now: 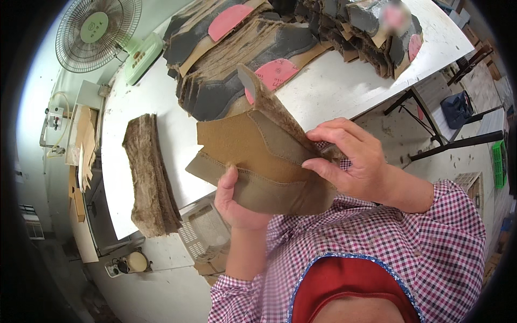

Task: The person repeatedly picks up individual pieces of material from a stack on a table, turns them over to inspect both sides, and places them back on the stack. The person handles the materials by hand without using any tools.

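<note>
A tan and olive-brown boot upper (237,141) with stitched seams is held up in front of me, above the table's near edge. Brown fur lines its folded-up flap (277,107). My left hand (239,202) grips the lower left part, thumb on the outer face and fingers hidden beneath. On the right side, my right hand (353,156) pinches the upper's edge between thumb and fingers, close to the base of the flap. To the left on the table lies a stack of brown fur-lined pieces (151,175), untouched.
Stacks of dark fur-lined pieces (242,64) with pink round-edged labels (274,75) cover the far part of the white table (361,99). A fan (97,32) stands at the far left. Below are a plastic crate (207,229) and a dark metal frame (431,121) on the right.
</note>
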### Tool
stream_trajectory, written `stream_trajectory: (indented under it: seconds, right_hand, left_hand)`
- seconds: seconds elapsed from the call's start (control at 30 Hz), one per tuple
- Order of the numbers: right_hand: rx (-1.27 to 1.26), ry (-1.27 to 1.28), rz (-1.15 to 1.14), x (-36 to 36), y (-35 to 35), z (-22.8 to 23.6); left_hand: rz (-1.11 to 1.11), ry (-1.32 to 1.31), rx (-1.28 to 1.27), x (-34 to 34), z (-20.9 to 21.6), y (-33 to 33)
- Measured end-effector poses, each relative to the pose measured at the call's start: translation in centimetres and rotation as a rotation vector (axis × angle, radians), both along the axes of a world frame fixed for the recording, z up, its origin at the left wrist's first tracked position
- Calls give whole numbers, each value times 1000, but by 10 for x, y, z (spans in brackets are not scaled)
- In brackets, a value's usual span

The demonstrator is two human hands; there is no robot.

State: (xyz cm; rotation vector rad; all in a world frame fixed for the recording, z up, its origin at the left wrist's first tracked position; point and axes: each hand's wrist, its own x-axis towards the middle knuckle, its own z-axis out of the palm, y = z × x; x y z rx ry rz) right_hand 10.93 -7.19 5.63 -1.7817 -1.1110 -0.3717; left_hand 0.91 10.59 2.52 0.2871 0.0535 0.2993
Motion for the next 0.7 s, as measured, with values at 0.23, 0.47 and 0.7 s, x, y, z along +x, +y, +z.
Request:
stream_trajectory:
  seconds: [0.23, 0.47, 0.7]
  right_hand:
    - [-91, 245, 128, -3, -5, 6]
    - [-54, 375, 154, -9, -8, 5]
    - [-17, 413, 155, -5, -6, -9]
  left_hand:
    - [-9, 2, 85, -6, 8, -2]
    - [13, 23, 386, -5, 16, -6]
    - [10, 114, 504, -1, 7, 0]
